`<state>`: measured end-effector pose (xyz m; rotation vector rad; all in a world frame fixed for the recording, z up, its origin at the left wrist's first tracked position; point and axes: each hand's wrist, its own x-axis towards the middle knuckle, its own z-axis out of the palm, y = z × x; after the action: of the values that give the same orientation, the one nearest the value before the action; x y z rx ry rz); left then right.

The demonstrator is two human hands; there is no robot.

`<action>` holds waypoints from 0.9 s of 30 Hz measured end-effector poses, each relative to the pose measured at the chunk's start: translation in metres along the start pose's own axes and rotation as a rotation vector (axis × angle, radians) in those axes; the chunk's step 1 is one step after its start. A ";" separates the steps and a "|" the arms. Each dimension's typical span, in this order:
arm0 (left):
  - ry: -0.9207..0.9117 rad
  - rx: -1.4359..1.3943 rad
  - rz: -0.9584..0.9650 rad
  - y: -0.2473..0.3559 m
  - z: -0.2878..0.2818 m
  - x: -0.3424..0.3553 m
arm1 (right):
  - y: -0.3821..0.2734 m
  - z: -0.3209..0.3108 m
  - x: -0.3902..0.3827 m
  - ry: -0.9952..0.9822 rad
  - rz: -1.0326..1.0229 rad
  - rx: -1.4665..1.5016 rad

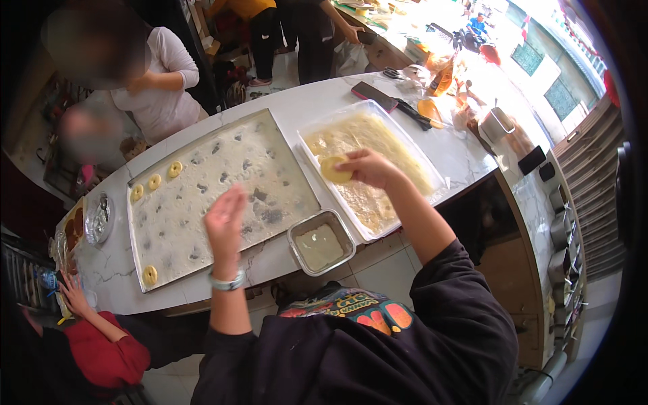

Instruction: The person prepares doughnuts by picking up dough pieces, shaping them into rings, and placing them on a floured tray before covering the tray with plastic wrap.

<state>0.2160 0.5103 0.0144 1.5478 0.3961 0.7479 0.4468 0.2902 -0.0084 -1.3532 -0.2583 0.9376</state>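
Observation:
My right hand (365, 167) grips a round yellow disc (333, 173), perhaps dough or a cutter, over the white tray of pale yellow dough (398, 209). My left hand (224, 219), blurred, hovers with fingers extended above a large floured metal sheet (162, 223). A few yellow dough rings (175, 169) lie along that sheet's left side, another (150, 275) at its near corner. A square metal container (320, 246) with pale contents stands below the dough tray, near the counter edge.
A person in white (155, 101) stands across the counter (283, 108), others behind. A person in red (108, 344) is at lower left. A phone (374, 96), scissors and bags sit at the back right. A foil-covered plate (99, 219) is at left.

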 end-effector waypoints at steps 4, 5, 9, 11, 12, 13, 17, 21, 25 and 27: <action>0.360 0.089 -0.093 -0.032 -0.115 -0.010 | 0.009 -0.048 0.066 0.112 -0.081 0.041; 0.433 0.079 -0.109 -0.041 -0.143 -0.020 | 0.013 -0.044 0.078 0.105 -0.072 0.041; 0.612 0.104 -0.160 -0.055 -0.212 -0.046 | 0.021 -0.037 0.118 0.152 0.017 -0.192; 0.647 0.129 -0.178 -0.062 -0.237 -0.054 | 0.025 -0.036 0.134 0.139 0.051 -0.291; 0.674 0.148 -0.194 -0.066 -0.247 -0.054 | 0.026 -0.038 0.138 0.139 0.032 -0.404; 0.674 0.174 -0.199 -0.071 -0.256 -0.055 | 0.028 -0.038 0.142 0.135 0.011 -0.518; 0.546 0.578 -0.190 -0.081 -0.294 -0.047 | 0.016 -0.030 0.138 0.232 -0.220 -1.005; 0.098 1.225 -0.284 -0.099 -0.331 -0.036 | 0.000 -0.029 0.116 0.291 -0.404 -0.950; -0.116 1.220 -0.295 -0.111 -0.353 -0.024 | -0.012 -0.028 0.080 0.327 -0.482 -0.836; -0.151 1.227 -0.288 -0.111 -0.361 -0.020 | -0.009 -0.034 0.065 0.340 -0.546 -0.840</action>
<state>-0.0180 0.7820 -0.1058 2.5698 1.0561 0.0874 0.5138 0.3120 -0.0318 -2.0272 -0.7694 0.1003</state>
